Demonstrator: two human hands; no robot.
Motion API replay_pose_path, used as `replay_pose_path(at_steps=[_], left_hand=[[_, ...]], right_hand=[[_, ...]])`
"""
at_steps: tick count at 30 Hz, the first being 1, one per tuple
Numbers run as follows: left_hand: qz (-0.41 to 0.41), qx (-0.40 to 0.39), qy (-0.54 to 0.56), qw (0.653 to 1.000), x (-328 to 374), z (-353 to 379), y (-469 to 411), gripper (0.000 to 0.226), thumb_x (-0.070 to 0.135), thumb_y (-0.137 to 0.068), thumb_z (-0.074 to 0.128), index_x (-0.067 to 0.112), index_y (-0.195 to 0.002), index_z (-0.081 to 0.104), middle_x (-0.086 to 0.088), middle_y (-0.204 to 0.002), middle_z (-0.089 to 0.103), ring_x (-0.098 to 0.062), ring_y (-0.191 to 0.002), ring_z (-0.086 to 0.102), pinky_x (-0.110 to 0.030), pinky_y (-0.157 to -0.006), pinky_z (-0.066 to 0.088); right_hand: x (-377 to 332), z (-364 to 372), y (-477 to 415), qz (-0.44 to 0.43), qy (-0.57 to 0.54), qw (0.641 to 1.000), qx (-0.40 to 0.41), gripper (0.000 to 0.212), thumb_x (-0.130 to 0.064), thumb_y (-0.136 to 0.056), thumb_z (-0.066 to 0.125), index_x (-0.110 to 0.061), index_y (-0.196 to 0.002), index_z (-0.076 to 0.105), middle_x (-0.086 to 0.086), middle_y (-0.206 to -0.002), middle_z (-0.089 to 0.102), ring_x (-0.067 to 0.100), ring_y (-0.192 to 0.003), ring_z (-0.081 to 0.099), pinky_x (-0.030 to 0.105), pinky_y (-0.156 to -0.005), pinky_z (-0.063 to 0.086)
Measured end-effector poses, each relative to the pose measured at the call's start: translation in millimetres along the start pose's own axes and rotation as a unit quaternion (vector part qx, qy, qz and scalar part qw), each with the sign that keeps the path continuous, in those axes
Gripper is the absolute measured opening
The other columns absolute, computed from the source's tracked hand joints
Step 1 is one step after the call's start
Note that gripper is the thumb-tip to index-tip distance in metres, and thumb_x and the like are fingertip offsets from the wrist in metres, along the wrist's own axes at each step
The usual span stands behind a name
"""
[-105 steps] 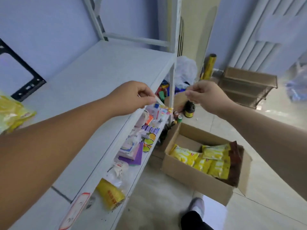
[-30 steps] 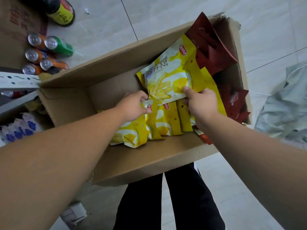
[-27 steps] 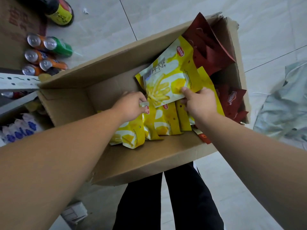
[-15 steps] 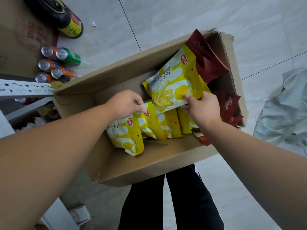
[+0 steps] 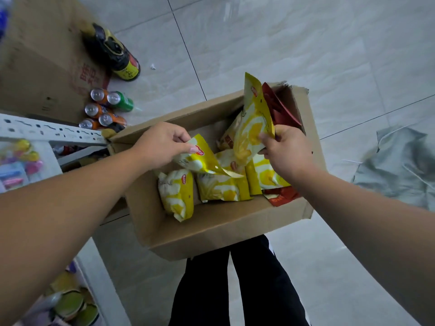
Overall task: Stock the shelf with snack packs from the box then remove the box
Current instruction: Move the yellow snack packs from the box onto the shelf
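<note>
Half a second earlier both packs lay low among the others; by this moment you had raised them. Your left hand [image 5: 162, 144] pinched the top edge of one yellow snack pack [image 5: 199, 157], and your right hand [image 5: 288, 150] gripped a second yellow pack [image 5: 251, 123], tilted up over the far right of the box [image 5: 211, 229]. That pair looked ready for the shelf [image 5: 47, 134] on the left. Glossy, puffed yellow packs [image 5: 176, 194] remained on the box floor, with dark red packs [image 5: 280, 107] at the far right.

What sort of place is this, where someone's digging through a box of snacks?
Probably a small shop or its stockroom. A cardboard box of yellow snack packs sits beside a white metal shelf of packaged goods, and drink cans are grouped on the tiled floor.
</note>
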State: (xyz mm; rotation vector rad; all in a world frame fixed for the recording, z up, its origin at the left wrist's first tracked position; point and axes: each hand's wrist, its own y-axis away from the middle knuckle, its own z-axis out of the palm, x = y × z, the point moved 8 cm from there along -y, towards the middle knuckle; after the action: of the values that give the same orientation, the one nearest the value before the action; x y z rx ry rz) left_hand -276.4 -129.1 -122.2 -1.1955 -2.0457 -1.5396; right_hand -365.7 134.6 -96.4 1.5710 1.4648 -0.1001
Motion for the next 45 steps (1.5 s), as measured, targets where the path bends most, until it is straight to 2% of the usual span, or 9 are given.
replay_pose_path(at_steps=[6, 10, 13, 16, 21, 28, 31, 37, 45], left_hand=[[0.001, 0.055, 0.098, 0.994, 44, -47, 35, 0.028, 0.036, -0.069, 0.087, 0.013, -0.077, 0.073, -0.021, -0.088, 0.074, -0.017, -0.071, 0.061, -0.035, -0.072, 0.048], [0.012, 0.071, 0.175, 0.982, 87, -83, 70, 0.069, 0.049, -0.058, 0.091, -0.006, -0.092, 0.066, -0.035, -0.1, 0.068, -0.021, -0.08, 0.062, -0.047, -0.083, 0.057], [0.033, 0.088, 0.218, 0.971, 131, -114, 100, 0.029, 0.018, -0.081, 0.08, 0.001, -0.076, 0.057, -0.011, -0.068, 0.067, -0.002, -0.054, 0.058, -0.016, -0.049, 0.05], [0.055, 0.131, 0.222, 0.965, 177, -157, 139, 0.018, 0.006, -0.087, 0.072, 0.007, -0.072, 0.06, 0.005, -0.058, 0.068, 0.002, -0.047, 0.059, -0.013, -0.043, 0.045], [0.09, 0.159, 0.246, 0.952, 247, -242, 211, 0.014, 0.016, -0.076, 0.076, 0.012, -0.072, 0.064, -0.014, -0.08, 0.07, -0.017, -0.064, 0.069, -0.037, -0.063, 0.062], [0.154, 0.208, 0.212, 0.942, 342, -337, 330, 0.005, 0.02, -0.071, 0.078, 0.019, -0.075, 0.075, -0.008, -0.084, 0.077, -0.018, -0.077, 0.074, -0.035, -0.071, 0.063], [0.165, 0.242, 0.224, 0.93, 364, -366, 380, 0.047, 0.027, -0.061, 0.083, 0.002, -0.099, 0.069, -0.012, -0.093, 0.077, -0.022, -0.082, 0.074, -0.036, -0.074, 0.063], [0.181, 0.345, 0.253, 0.885, 374, -406, 496, 0.037, 0.009, -0.078, 0.073, 0.003, -0.113, 0.065, -0.017, -0.106, 0.075, -0.029, -0.095, 0.074, -0.034, -0.068, 0.064], [0.165, 0.531, 0.248, 0.793, 353, -391, 689, 0.069, 0.036, -0.047, 0.097, 0.006, -0.101, 0.069, -0.016, -0.101, 0.076, -0.026, -0.087, 0.076, -0.039, -0.073, 0.064]], right_hand=[[-58, -41, 19, -0.071, 0.08, 0.993, -0.053, 0.025, -0.042, -0.096, 0.06, -0.023, -0.087, 0.073, 0.0, -0.081, 0.075, 0.017, -0.074, 0.072, 0.042, -0.071, 0.058], [-122, -74, 42, -0.143, 0.075, 0.984, -0.078, 0.019, -0.025, -0.098, 0.065, -0.011, -0.09, 0.074, -0.001, -0.078, 0.074, -0.006, -0.06, 0.062, 0.009, -0.055, 0.043], [-176, -106, 60, -0.197, 0.097, 0.973, -0.072, 0.013, -0.027, -0.098, 0.065, -0.021, -0.09, 0.074, -0.023, -0.076, 0.068, -0.018, -0.067, 0.059, 0.003, -0.062, 0.038], [-244, -142, 81, -0.267, 0.125, 0.954, -0.054, 0.011, -0.024, -0.1, 0.061, -0.024, -0.101, 0.072, -0.023, -0.085, 0.067, -0.011, -0.075, 0.059, -0.001, -0.067, 0.037], [-367, -200, 129, -0.38, 0.157, 0.912, 0.002, 0.016, -0.028, -0.102, 0.055, -0.028, -0.109, 0.069, -0.011, -0.091, 0.068, 0.008, -0.084, 0.06, 0.019, -0.069, 0.041], [-511, -269, 198, -0.474, 0.125, 0.867, 0.092, 0.019, -0.028, -0.101, 0.057, -0.014, -0.1, 0.07, 0.002, -0.085, 0.07, 0.023, -0.08, 0.062, 0.036, -0.071, 0.045], [-562, -287, 226, -0.499, 0.083, 0.857, 0.096, 0.019, -0.029, -0.1, 0.057, -0.016, -0.106, 0.07, 0.004, -0.092, 0.074, 0.023, -0.088, 0.068, 0.044, -0.083, 0.055], [-642, -304, 299, -0.56, -0.004, 0.828, 0.021, 0.03, -0.026, -0.101, 0.057, -0.052, -0.092, 0.069, -0.028, -0.083, 0.072, -0.009, -0.077, 0.066, 0.025, -0.081, 0.053], [-696, -275, 371, -0.613, -0.074, 0.775, -0.133, 0.022, -0.022, -0.101, 0.06, -0.036, -0.091, 0.074, -0.006, -0.087, 0.078, 0.017, -0.08, 0.074, 0.045, -0.075, 0.061]])
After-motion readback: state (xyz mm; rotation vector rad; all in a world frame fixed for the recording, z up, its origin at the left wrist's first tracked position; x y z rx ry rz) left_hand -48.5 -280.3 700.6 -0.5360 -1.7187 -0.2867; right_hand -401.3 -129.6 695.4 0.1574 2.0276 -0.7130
